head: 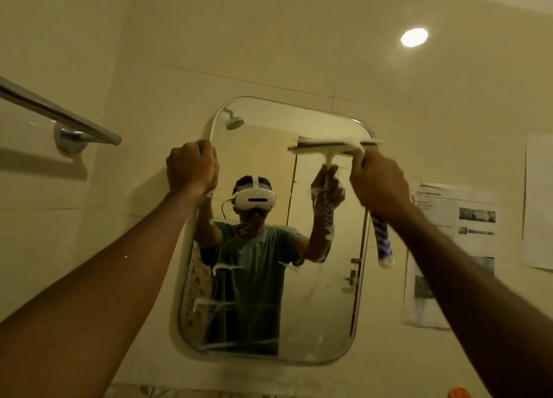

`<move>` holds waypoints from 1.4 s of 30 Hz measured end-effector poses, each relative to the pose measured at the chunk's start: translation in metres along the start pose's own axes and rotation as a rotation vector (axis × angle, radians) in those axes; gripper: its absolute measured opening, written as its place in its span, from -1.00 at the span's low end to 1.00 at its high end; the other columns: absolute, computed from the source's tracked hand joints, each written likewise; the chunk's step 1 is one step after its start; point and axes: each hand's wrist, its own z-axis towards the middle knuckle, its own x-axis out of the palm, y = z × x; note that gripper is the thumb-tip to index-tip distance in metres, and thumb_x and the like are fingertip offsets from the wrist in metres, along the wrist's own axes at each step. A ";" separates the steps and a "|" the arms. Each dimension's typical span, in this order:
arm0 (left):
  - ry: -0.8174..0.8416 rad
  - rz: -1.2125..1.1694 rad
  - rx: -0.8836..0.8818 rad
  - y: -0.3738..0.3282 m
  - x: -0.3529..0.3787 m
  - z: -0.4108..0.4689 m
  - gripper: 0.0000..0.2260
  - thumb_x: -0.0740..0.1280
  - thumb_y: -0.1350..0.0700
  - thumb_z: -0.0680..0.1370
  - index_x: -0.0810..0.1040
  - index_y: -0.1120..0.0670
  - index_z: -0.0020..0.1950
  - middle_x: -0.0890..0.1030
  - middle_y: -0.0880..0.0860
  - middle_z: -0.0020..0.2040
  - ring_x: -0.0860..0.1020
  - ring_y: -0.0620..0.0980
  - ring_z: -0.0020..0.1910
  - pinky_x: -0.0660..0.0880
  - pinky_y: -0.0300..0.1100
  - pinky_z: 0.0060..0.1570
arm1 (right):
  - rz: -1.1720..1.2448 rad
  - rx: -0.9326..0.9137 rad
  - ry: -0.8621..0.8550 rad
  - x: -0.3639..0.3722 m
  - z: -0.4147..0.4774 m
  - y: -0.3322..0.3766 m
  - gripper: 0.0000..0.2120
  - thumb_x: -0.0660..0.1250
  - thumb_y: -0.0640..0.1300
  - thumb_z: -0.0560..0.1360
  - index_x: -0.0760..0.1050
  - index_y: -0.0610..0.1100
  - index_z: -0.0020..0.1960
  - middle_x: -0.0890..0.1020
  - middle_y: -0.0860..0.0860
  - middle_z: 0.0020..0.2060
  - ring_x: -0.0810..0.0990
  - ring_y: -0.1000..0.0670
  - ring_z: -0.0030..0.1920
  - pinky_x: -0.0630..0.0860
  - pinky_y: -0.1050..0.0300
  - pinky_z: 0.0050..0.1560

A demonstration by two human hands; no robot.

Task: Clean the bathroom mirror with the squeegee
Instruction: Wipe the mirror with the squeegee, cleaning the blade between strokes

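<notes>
Squeegee set crosswise at the mirror's upper right, poised for a downward pull.

Far left, a chrome towel rail (59,113), round and glossy, on pale tile. Next, left hand (191,167) curled tight round the rounded left rim of the mirror (323,293), apparently steadying it. Across the glass, smooth and soft-cornered, white foamy streaks low and left of centre, not yet wiped. Further right, squeegee (368,143) against the glass near the top right corner: pale blade, long axis horizontal, stem dropping into the right hand (380,185), closed firmly about it. Below that hand, a blue-and-white striped length (384,245), handle or cloth hard to tell. Unwiped glass directly beneath the blade, so probably a straight pull down by the right arm. Beyond, printed paper sheets (454,218) stuck flat to the wall.
</notes>
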 end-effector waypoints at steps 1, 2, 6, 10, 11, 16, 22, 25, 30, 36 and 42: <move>0.004 0.000 -0.001 0.000 0.000 0.000 -0.56 0.06 0.08 0.64 0.60 0.34 -0.14 0.63 0.29 -0.21 0.55 0.18 -0.24 0.31 -0.16 -0.17 | -0.026 -0.005 -0.043 -0.003 0.018 0.004 -0.60 -0.01 0.08 0.66 0.46 -0.12 -0.13 0.55 -0.02 -0.37 0.54 0.00 -0.41 0.44 0.18 -0.41; 0.009 0.001 -0.001 0.000 -0.001 0.001 -0.56 0.06 0.08 0.64 0.60 0.34 -0.14 0.63 0.29 -0.21 0.50 0.12 -0.28 0.30 -0.17 -0.18 | -0.046 -0.004 -0.058 -0.003 0.031 0.006 -0.59 -0.03 0.10 0.65 0.48 -0.12 -0.08 0.57 -0.03 -0.33 0.56 -0.03 -0.38 0.49 0.15 -0.36; 0.026 -0.009 0.012 0.006 -0.001 0.004 -0.56 0.07 0.08 0.64 0.60 0.32 -0.16 0.60 0.25 -0.29 0.43 0.05 -0.34 0.31 -0.18 -0.22 | 0.021 0.033 0.008 0.012 0.021 0.004 -0.66 0.01 0.05 0.66 0.41 -0.11 -0.11 0.54 -0.01 -0.34 0.52 0.04 -0.40 0.41 0.17 -0.42; 0.051 -0.029 0.042 0.012 0.001 0.005 -0.57 0.07 0.09 0.65 0.55 0.23 -0.28 0.47 0.10 -0.42 0.33 -0.11 -0.51 0.20 -0.29 -0.45 | 0.115 0.096 0.096 0.046 -0.060 -0.022 -0.80 0.11 0.00 0.63 0.39 -0.03 -0.11 0.60 -0.02 -0.31 0.60 0.02 -0.38 0.59 0.10 -0.38; 0.061 -0.038 0.046 0.013 0.000 0.005 -0.57 0.07 0.09 0.65 0.54 0.22 -0.29 0.46 0.09 -0.42 0.34 -0.11 -0.51 0.20 -0.31 -0.45 | 0.121 0.124 0.107 0.053 -0.084 -0.026 -0.80 0.11 0.03 0.62 0.40 -0.03 -0.09 0.61 -0.02 -0.31 0.62 0.02 -0.37 0.64 0.04 -0.35; 0.108 -0.087 0.090 0.018 -0.003 0.007 -0.55 0.08 0.06 0.65 0.58 0.27 -0.25 0.50 0.12 -0.40 0.44 0.02 -0.41 0.30 -0.22 -0.27 | 0.101 0.213 0.168 0.051 -0.122 -0.020 -0.65 0.01 0.07 0.65 0.45 -0.10 -0.09 0.59 -0.06 -0.31 0.60 -0.01 -0.35 0.59 0.09 -0.34; 0.143 -0.110 0.136 0.021 -0.008 0.011 -0.55 0.08 0.07 0.65 0.59 0.32 -0.21 0.56 0.22 -0.34 0.43 0.07 -0.34 0.31 -0.16 -0.18 | 0.081 0.130 -0.042 0.016 -0.018 0.014 -0.58 0.01 -0.01 0.67 0.42 -0.13 -0.26 0.50 -0.07 -0.41 0.49 -0.05 -0.45 0.56 0.03 -0.37; 0.173 -0.100 0.154 0.022 -0.008 0.015 -0.55 0.08 0.08 0.65 0.59 0.34 -0.19 0.58 0.27 -0.30 0.44 0.12 -0.30 0.32 -0.12 -0.18 | 0.068 0.158 -0.033 0.031 -0.021 0.010 -0.60 -0.01 0.00 0.67 0.41 -0.10 -0.24 0.52 -0.07 -0.41 0.50 -0.01 -0.47 0.53 0.09 -0.45; 0.161 -0.092 0.202 0.027 -0.009 0.016 -0.56 0.08 0.09 0.64 0.60 0.34 -0.20 0.60 0.29 -0.32 0.48 0.14 -0.33 0.39 -0.11 -0.23 | 0.139 0.265 0.074 0.080 -0.138 -0.015 -0.63 0.01 0.06 0.65 0.46 -0.11 -0.11 0.59 -0.05 -0.39 0.58 0.02 -0.46 0.58 0.09 -0.47; 0.263 -0.116 0.138 0.025 -0.015 0.020 -0.56 0.07 0.07 0.63 0.57 0.34 -0.20 0.59 0.26 -0.28 0.47 0.15 -0.24 0.42 -0.08 -0.17 | 0.113 0.112 0.025 0.061 -0.129 0.011 -0.64 0.02 0.05 0.65 0.43 -0.09 -0.18 0.54 -0.06 -0.41 0.52 -0.04 -0.46 0.55 0.00 -0.40; 0.398 -0.251 -0.051 0.028 -0.023 0.021 -0.56 0.08 0.01 0.60 0.56 0.31 -0.21 0.63 0.27 -0.25 0.62 0.23 -0.25 0.61 0.13 -0.13 | 0.055 -0.165 -0.086 0.047 -0.027 0.067 -0.70 0.07 0.03 0.66 0.40 -0.10 -0.13 0.47 0.05 -0.43 0.41 0.08 -0.51 0.31 0.24 -0.50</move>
